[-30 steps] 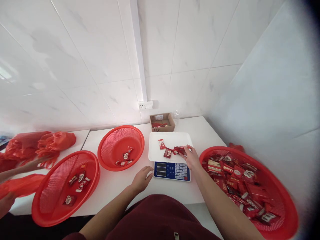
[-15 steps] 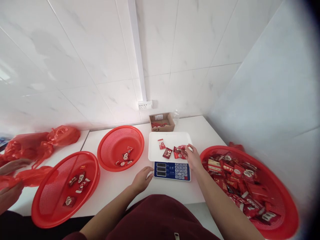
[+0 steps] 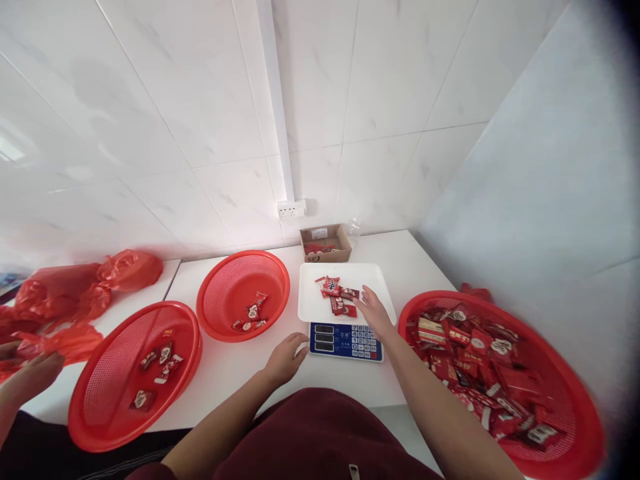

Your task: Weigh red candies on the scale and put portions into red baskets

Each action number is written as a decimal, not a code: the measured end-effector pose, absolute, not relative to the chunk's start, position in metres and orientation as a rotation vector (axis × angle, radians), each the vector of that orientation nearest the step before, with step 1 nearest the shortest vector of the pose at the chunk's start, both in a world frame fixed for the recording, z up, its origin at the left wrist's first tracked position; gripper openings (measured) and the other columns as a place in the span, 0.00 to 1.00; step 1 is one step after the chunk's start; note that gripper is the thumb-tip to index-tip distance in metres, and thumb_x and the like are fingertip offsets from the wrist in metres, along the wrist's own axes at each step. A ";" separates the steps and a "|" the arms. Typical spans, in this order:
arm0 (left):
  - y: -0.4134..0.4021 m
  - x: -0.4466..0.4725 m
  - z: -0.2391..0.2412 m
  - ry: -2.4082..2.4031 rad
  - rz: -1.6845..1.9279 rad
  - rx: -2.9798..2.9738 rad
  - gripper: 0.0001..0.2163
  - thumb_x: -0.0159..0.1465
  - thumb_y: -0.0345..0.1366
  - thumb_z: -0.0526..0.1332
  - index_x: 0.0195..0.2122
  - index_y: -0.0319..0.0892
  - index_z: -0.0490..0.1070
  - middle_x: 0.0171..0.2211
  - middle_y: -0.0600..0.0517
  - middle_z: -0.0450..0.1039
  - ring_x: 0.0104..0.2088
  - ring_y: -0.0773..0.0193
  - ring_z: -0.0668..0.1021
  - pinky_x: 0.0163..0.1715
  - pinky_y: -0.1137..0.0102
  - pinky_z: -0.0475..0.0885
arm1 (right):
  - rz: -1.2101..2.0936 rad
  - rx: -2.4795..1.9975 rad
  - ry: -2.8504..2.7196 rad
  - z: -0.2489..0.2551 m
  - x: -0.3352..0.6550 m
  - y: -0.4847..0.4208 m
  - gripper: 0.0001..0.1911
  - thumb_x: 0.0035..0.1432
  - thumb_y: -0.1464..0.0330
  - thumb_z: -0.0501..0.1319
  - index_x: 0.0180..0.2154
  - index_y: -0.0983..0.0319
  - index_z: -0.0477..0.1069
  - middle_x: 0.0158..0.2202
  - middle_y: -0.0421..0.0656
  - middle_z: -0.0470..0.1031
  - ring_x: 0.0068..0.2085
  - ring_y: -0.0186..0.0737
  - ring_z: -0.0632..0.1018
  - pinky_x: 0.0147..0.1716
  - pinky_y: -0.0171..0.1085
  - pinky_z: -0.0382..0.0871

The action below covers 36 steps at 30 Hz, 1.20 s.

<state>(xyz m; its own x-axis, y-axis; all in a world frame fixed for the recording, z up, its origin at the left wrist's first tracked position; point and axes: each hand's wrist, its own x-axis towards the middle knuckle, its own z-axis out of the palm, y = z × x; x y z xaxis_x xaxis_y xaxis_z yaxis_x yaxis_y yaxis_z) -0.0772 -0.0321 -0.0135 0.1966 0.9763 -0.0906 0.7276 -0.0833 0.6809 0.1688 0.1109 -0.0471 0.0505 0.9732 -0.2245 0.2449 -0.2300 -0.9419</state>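
My right hand (image 3: 373, 312) lies on the white pan of a digital scale (image 3: 373, 279), fingers stretched toward a small cluster of red candy packets (image 3: 336, 295) at the pan's middle; it holds nothing that I can see. My left hand (image 3: 284, 359) rests on the white table (image 3: 235, 373) just left of the scale's blue keypad (image 3: 345, 340), fingers loosely curled and nothing in them. A large red basket (image 3: 575, 407) heaped with red packets sits to the right of my right arm.
Two red mesh baskets (image 3: 220, 280) (image 3: 95, 387) with a few packets each stand to the left. A small cardboard box (image 3: 325, 243) is by the wall behind the scale. Red plastic bags (image 3: 75, 287) lie far left, where another person's hand (image 3: 30, 377) reaches.
My right hand has pushed the packets left and together toward the middle of the pan. The other person's hands and the red bags have shifted at far left. My left hand stays put.
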 end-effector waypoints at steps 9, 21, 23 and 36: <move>-0.035 -0.086 -0.021 1.626 0.531 1.862 0.11 0.66 0.35 0.53 0.47 0.44 0.70 0.48 0.48 0.74 0.49 0.60 0.76 0.53 0.63 0.70 | 0.650 -1.757 -1.161 -0.051 0.265 0.061 0.25 0.53 0.57 0.55 0.50 0.63 0.70 0.50 0.51 0.76 0.49 0.46 0.76 0.53 0.46 0.67; -0.028 -0.066 -0.020 1.539 0.282 1.898 0.14 0.66 0.37 0.53 0.50 0.44 0.71 0.50 0.48 0.75 0.50 0.59 0.76 0.53 0.63 0.70 | 0.868 -2.201 -1.940 -0.105 0.326 0.016 0.28 0.52 0.67 0.53 0.54 0.64 0.70 0.52 0.54 0.76 0.52 0.50 0.77 0.52 0.43 0.66; -0.027 -0.063 -0.019 1.525 0.261 1.911 0.14 0.66 0.37 0.53 0.50 0.44 0.71 0.50 0.48 0.75 0.50 0.59 0.76 0.53 0.63 0.70 | 0.845 -2.235 -1.951 -0.102 0.320 0.022 0.29 0.51 0.69 0.53 0.56 0.63 0.68 0.54 0.52 0.74 0.53 0.50 0.75 0.52 0.44 0.66; -0.035 -0.074 -0.016 1.569 0.245 1.884 0.14 0.66 0.36 0.52 0.50 0.43 0.71 0.49 0.48 0.76 0.49 0.59 0.77 0.51 0.64 0.70 | 0.746 -2.270 -1.378 -0.078 0.316 0.022 0.24 0.51 0.61 0.56 0.49 0.62 0.72 0.43 0.51 0.79 0.42 0.51 0.78 0.44 0.46 0.70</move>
